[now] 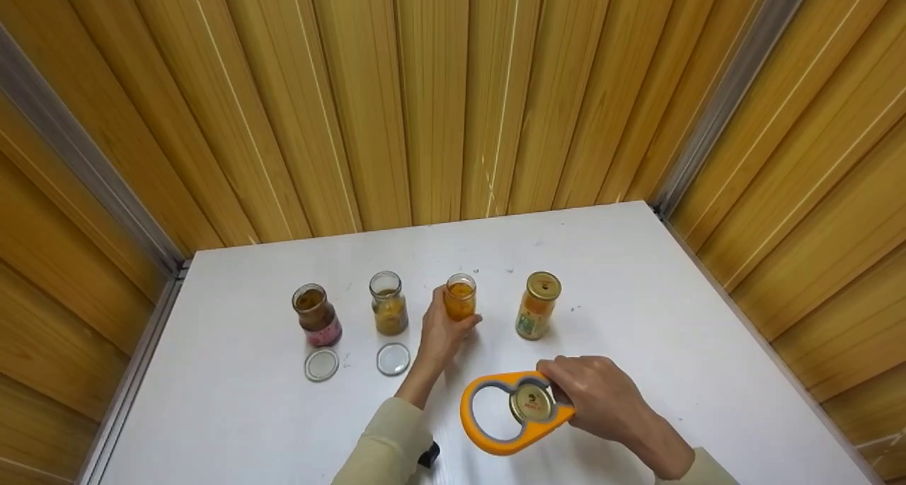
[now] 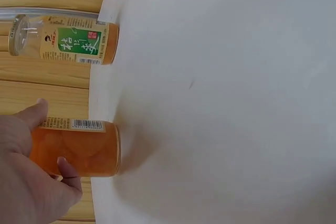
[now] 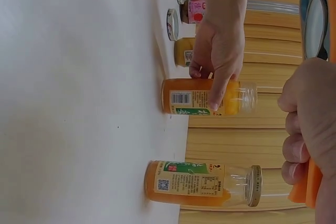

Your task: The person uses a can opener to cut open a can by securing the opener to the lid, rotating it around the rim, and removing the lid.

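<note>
My left hand grips an open glass jar of orange fruit that stands upright on the table; its threaded neck is bare in the right wrist view. In my right hand is an orange and grey jar opener, held above the table in front of that jar. A gold lid sits in one of the opener's rings. To the right stands a capped jar with a gold lid and a green and cream label, seen also in the left wrist view as a labelled jar.
Left of my hand stand two open jars, one with yellowish contents and one dark with a pink label. A loose lid lies before each: one lid and another lid. A black object shows by my left sleeve. Wood-patterned walls enclose the white table.
</note>
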`<action>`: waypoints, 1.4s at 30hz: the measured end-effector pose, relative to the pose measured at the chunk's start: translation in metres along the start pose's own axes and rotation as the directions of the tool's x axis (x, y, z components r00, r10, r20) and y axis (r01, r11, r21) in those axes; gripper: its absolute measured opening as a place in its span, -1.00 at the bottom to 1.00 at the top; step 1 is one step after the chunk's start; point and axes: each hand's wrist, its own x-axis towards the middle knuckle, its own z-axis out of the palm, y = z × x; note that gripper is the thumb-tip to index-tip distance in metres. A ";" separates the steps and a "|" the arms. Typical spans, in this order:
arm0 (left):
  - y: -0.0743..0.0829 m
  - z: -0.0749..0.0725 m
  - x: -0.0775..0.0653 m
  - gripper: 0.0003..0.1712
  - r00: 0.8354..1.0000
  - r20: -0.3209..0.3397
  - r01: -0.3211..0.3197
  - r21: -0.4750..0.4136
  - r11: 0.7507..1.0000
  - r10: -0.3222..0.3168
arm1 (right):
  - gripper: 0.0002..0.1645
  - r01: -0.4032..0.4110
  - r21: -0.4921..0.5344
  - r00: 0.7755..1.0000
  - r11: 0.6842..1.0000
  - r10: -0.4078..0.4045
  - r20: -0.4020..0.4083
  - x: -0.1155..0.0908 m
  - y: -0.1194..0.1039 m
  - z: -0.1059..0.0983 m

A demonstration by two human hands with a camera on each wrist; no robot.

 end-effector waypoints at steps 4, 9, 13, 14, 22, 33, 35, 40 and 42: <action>-0.002 -0.002 0.007 -0.13 0.999 -0.025 -0.024 0.009 1.000 0.025 | -0.63 0.001 0.012 1.000 1.000 -0.001 -0.008 -0.001 0.001 0.000; -0.005 -0.001 0.014 -0.14 0.999 -0.021 -0.047 0.010 0.999 0.047 | -0.64 -0.012 0.029 1.000 0.999 0.012 0.010 -0.001 0.000 -0.001; -0.008 0.003 0.020 -0.14 0.999 -0.027 -0.031 0.015 0.999 0.031 | -0.60 -0.011 0.040 1.000 0.999 0.011 0.018 0.000 0.000 -0.002; -0.008 0.005 0.021 -0.15 0.999 -0.032 -0.023 0.013 1.000 0.023 | -0.60 -0.011 0.042 1.000 0.999 0.010 0.017 0.000 -0.001 -0.002; -0.009 0.009 0.025 -0.17 0.997 -0.060 -0.055 0.017 0.998 0.056 | -0.58 -0.023 0.063 1.000 0.998 0.022 0.018 0.000 -0.001 -0.002; -0.008 0.007 0.024 -0.19 0.993 -0.071 -0.087 0.101 0.991 0.095 | -0.60 -0.007 0.025 1.000 1.000 0.007 -0.010 -0.003 0.000 -0.005; -0.007 0.008 0.023 -0.20 0.995 -0.069 -0.065 0.109 0.992 0.073 | -0.60 -0.006 0.022 1.000 1.000 0.006 -0.010 -0.002 0.000 -0.006; -0.009 0.009 0.015 -0.19 0.996 -0.089 -0.005 0.155 0.988 0.019 | -0.60 -0.010 0.021 1.000 1.000 0.010 -0.014 0.000 -0.002 -0.009; -0.008 0.007 0.008 -0.17 0.994 -0.109 0.015 0.179 0.984 0.004 | -0.59 -0.006 0.025 1.000 1.000 0.006 -0.014 0.002 -0.003 -0.009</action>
